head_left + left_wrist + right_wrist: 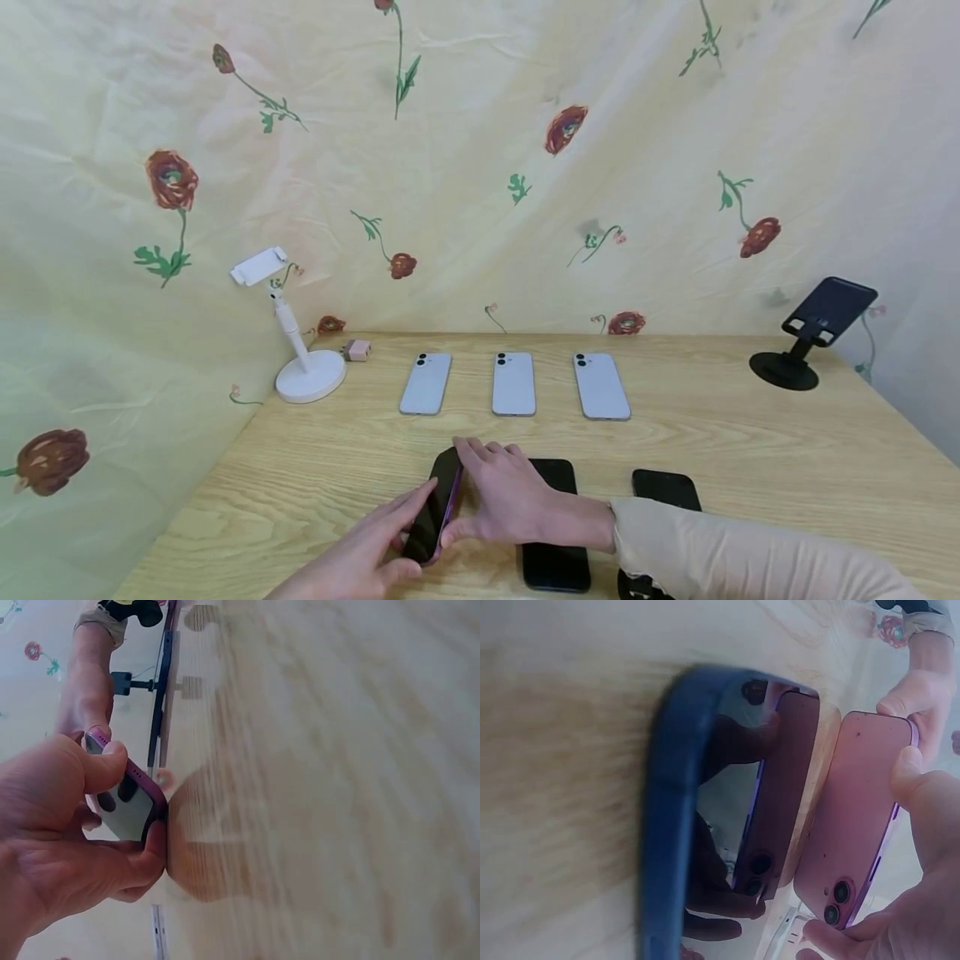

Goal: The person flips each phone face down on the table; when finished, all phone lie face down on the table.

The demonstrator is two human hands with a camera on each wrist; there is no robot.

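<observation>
Both hands hold a purple phone [437, 510] tipped up on its long edge on the wooden table [750, 433]. The left hand [360, 558] pinches its near end; the right hand [510, 500] curls over the far end. Its long axis runs away from the person, screen facing left.

No readable text, label, brand, number or sign anywhere in the three views: nothing printed on the backs of the three pale phones [513, 383] lying in a row, nothing legible on the dark screens, nothing on the purple phone [855, 817] held on edge, only camera lenses there; no marking on the white stand [309, 375] or the black stand [813, 333]; only painted flowers on the cloth [480, 167] behind
</observation>
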